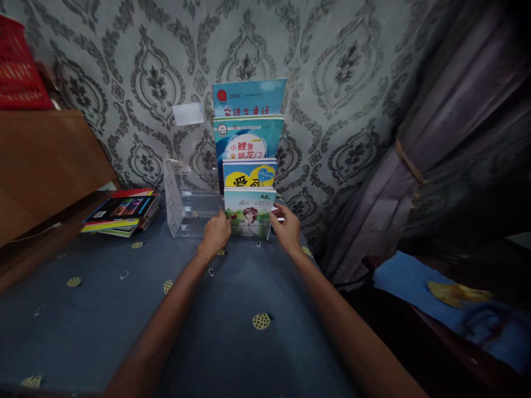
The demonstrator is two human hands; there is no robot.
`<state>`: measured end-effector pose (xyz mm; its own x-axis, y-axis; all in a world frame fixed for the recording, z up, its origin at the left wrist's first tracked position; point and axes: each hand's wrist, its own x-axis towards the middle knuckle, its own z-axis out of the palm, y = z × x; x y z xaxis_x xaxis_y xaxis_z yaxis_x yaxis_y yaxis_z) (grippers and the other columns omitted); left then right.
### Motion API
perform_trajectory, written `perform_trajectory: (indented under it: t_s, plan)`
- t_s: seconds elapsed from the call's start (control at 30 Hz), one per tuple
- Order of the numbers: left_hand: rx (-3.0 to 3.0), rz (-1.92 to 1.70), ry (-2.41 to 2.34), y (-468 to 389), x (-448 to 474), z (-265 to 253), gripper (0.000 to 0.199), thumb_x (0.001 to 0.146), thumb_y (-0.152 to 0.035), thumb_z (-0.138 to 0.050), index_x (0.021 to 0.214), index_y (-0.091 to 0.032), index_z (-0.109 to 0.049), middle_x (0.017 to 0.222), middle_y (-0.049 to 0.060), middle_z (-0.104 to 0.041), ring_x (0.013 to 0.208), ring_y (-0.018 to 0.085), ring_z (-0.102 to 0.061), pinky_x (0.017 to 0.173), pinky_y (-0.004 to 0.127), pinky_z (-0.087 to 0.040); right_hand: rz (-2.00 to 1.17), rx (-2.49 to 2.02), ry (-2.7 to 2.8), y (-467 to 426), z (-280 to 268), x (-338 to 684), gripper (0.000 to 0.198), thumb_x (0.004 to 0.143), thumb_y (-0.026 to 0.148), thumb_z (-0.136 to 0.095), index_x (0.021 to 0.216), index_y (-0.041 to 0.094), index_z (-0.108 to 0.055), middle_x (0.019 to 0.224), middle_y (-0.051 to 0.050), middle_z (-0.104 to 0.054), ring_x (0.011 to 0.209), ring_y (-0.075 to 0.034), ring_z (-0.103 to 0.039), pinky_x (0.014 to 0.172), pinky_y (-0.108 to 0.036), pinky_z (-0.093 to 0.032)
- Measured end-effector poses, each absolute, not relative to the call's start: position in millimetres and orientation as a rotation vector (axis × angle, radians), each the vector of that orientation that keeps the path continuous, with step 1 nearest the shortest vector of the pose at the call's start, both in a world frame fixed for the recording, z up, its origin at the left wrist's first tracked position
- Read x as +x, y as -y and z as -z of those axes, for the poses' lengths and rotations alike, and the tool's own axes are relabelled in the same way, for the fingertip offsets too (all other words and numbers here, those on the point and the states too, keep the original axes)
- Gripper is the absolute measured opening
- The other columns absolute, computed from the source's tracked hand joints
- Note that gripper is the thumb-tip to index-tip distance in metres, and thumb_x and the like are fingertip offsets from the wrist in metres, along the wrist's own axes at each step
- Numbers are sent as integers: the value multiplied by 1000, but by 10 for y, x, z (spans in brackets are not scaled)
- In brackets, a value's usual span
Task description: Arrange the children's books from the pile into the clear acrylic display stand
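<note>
A clear tiered display rack [194, 215] stands against the wall, with books upright on the right half of its steps. In the lowest step is a pale green book [251, 221] with a cartoon child on its cover. My left hand [216, 233] grips its left edge, fingers curled. Against the right edge, my right hand [287, 228] is closed with thumb and fingers pinching. Behind rise a yellow-and-blue book [249, 174], a teal book [249, 138] with a round white title patch, and a taller blue book [249, 99] at the top.
On the left, a pile of books [120, 213] lies on the blue tablecloth [199, 348] beside a wooden cabinet [45, 160]. A red basket [20, 66] sits on that cabinet. To the right are a tied curtain [373, 210] and a blue cloth [410, 282].
</note>
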<state>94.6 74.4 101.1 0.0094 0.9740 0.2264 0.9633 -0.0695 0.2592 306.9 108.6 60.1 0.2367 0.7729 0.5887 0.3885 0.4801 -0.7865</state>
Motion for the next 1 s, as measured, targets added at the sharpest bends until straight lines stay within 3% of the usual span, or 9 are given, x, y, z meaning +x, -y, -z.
perform_trajectory:
  t_s: [0.43, 0.63, 0.73, 0.87, 1.0]
  plan:
    - [2193, -483, -2179, -729, 926, -1028, 32, 105, -33, -39, 127, -16, -55, 110, 16, -75, 104, 30, -73, 81, 33, -52, -352, -1131, 1342, -1076, -600, 3055, 40, 78, 39, -62, 112, 18, -63, 80, -4, -69, 69, -21, -62, 62, -33, -48]
    - [2217, -470, -2176, -717, 913, -1041, 33, 105, -34, -38, 127, -16, -55, 109, 16, -75, 103, 31, -73, 81, 34, -52, -301, -1126, 1234, -959, -655, 3003, 20, 78, 40, -62, 84, 24, -52, 69, 2, -58, 62, -18, -56, 62, -31, -46]
    - [2211, -463, -2179, -715, 912, -1045, 34, 105, -35, -37, 128, -17, -54, 110, 16, -75, 104, 30, -72, 81, 34, -52, -308, -1142, 1299, -811, -645, 2963, 21, 84, 42, -57, 75, 24, -53, 69, 1, -58, 62, -17, -55, 60, -29, -43]
    - [2211, -446, -2191, -723, 911, -1041, 35, 105, -35, -37, 131, -18, -53, 111, 16, -74, 106, 30, -72, 84, 35, -51, -391, -1139, 1581, -633, -542, 2894, 28, 89, 40, -53, 99, 19, -68, 71, 0, -64, 62, -17, -57, 61, -29, -42]
    - [2229, -451, -2183, -729, 897, -1028, 35, 105, -35, -37, 131, -18, -53, 111, 16, -74, 106, 31, -71, 84, 36, -51, -432, -1170, 1709, -588, -391, 2859, 42, 90, 37, -53, 124, 16, -66, 70, -1, -66, 60, -18, -58, 62, -30, -44]
